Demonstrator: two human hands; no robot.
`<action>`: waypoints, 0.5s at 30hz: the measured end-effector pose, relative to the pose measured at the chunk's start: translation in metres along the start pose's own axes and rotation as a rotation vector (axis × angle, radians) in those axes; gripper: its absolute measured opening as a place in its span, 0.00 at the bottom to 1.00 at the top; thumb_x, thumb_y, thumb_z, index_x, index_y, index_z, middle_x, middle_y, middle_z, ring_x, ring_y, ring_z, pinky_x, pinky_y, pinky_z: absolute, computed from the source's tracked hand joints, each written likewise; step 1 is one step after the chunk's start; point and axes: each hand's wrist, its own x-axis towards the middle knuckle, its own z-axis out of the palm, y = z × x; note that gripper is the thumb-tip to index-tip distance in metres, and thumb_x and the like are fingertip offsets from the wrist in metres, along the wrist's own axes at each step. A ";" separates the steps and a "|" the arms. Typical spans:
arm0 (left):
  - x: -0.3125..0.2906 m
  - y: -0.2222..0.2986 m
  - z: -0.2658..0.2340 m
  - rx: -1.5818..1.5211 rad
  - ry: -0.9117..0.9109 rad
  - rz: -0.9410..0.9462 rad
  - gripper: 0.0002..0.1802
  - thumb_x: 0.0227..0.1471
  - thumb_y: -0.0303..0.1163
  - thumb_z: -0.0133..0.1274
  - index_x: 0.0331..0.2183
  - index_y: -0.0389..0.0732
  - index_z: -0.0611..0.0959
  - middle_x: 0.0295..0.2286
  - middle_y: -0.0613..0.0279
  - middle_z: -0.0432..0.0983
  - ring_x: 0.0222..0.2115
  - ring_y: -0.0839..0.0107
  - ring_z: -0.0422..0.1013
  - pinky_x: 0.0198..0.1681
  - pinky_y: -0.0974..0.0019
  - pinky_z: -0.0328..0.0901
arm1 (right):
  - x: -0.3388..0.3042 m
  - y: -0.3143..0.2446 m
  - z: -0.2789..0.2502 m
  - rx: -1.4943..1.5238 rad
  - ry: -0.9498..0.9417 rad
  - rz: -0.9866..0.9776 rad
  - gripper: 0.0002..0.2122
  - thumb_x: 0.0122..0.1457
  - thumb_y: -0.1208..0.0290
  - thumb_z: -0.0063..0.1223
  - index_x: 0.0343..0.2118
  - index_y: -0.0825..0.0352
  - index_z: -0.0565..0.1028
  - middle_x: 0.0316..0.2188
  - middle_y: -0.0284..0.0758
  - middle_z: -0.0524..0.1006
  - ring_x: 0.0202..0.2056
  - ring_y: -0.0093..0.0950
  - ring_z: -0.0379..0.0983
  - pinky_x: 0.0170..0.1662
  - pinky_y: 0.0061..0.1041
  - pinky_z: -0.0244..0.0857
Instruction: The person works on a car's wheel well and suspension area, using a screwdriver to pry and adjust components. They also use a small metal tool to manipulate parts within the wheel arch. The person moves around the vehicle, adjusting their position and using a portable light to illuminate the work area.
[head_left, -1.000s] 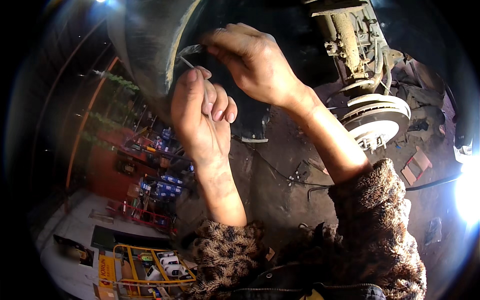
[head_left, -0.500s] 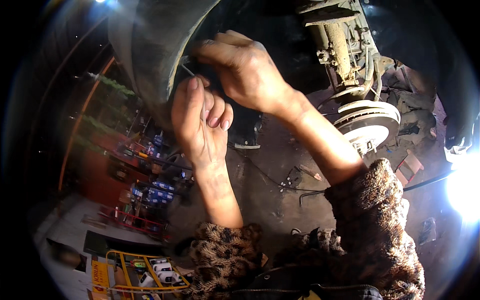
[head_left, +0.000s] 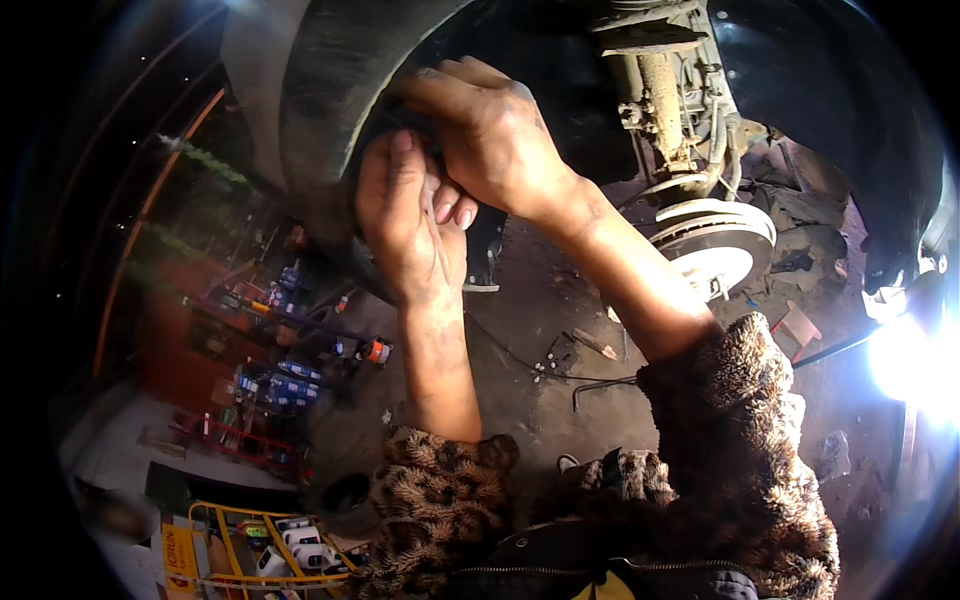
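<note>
Both my hands are raised close together at the edge of a dark, curved car fender (head_left: 325,105). My left hand (head_left: 408,225) is closed, thumb pressed toward the curled fingers; whatever it pinches cannot be made out. Just above and to its right, my right hand (head_left: 495,130) reaches toward the fender's inner lip with fingers bent. Its fingertips meet in shadow near the left thumb, and what they grip is hidden. The dark wheel well opens behind my hands.
To the right hang a muddy strut (head_left: 660,100) and a brake disc (head_left: 712,250). A bright lamp (head_left: 905,370) glares at far right. A bent dark rod (head_left: 600,383) and debris lie on the floor. At lower left stands a yellow rack (head_left: 240,540) holding bottles.
My left hand has moved up and right, closer to my right hand. The thin pale strip that ran along its palm no longer shows. The view has shifted slightly.
</note>
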 end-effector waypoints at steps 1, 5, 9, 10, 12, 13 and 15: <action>0.001 0.002 -0.006 -0.011 -0.022 0.005 0.09 0.60 0.36 0.45 0.28 0.43 0.72 0.14 0.77 0.51 0.13 0.86 0.49 0.16 0.80 0.49 | 0.000 -0.003 0.001 0.021 -0.038 0.026 0.12 0.43 0.73 0.56 0.35 0.62 0.76 0.26 0.35 0.75 0.32 0.37 0.72 0.35 0.33 0.67; -0.006 -0.003 0.002 0.137 0.026 -0.017 0.10 0.59 0.36 0.47 0.27 0.44 0.71 0.13 0.77 0.51 0.13 0.86 0.48 0.16 0.79 0.49 | -0.013 -0.001 -0.008 -0.183 -0.245 0.095 0.15 0.44 0.70 0.56 0.38 0.61 0.76 0.30 0.35 0.75 0.37 0.37 0.71 0.40 0.34 0.63; -0.023 -0.039 -0.015 0.069 0.122 -0.150 0.11 0.58 0.36 0.47 0.25 0.44 0.70 0.12 0.77 0.52 0.12 0.86 0.50 0.15 0.78 0.50 | -0.045 0.005 -0.010 -0.154 -0.162 0.194 0.14 0.44 0.78 0.55 0.38 0.64 0.76 0.29 0.37 0.75 0.34 0.38 0.71 0.38 0.33 0.64; -0.032 -0.049 -0.021 0.093 0.160 -0.164 0.11 0.58 0.36 0.47 0.25 0.44 0.70 0.12 0.76 0.52 0.12 0.85 0.50 0.15 0.77 0.50 | -0.052 0.008 -0.011 -0.073 -0.099 0.261 0.13 0.47 0.82 0.51 0.37 0.66 0.75 0.27 0.39 0.74 0.31 0.40 0.71 0.35 0.34 0.64; -0.052 -0.055 -0.042 0.190 0.204 -0.210 0.12 0.58 0.35 0.47 0.25 0.43 0.69 0.12 0.75 0.53 0.11 0.85 0.51 0.14 0.76 0.52 | -0.063 0.000 -0.005 -0.014 -0.004 0.416 0.11 0.50 0.84 0.48 0.37 0.68 0.74 0.26 0.42 0.74 0.30 0.43 0.71 0.33 0.36 0.64; -0.066 -0.061 -0.055 0.264 0.217 -0.257 0.12 0.58 0.36 0.48 0.25 0.42 0.71 0.12 0.75 0.54 0.11 0.84 0.52 0.15 0.75 0.53 | -0.073 -0.004 -0.007 0.038 -0.040 0.546 0.09 0.52 0.84 0.46 0.36 0.69 0.74 0.26 0.45 0.73 0.31 0.45 0.71 0.33 0.36 0.65; -0.105 -0.087 -0.088 0.385 0.215 -0.388 0.12 0.57 0.36 0.49 0.26 0.40 0.73 0.13 0.74 0.57 0.12 0.84 0.54 0.16 0.76 0.54 | -0.100 -0.003 -0.020 -0.008 -0.114 0.630 0.08 0.58 0.80 0.44 0.39 0.71 0.73 0.25 0.41 0.73 0.27 0.32 0.70 0.31 0.27 0.65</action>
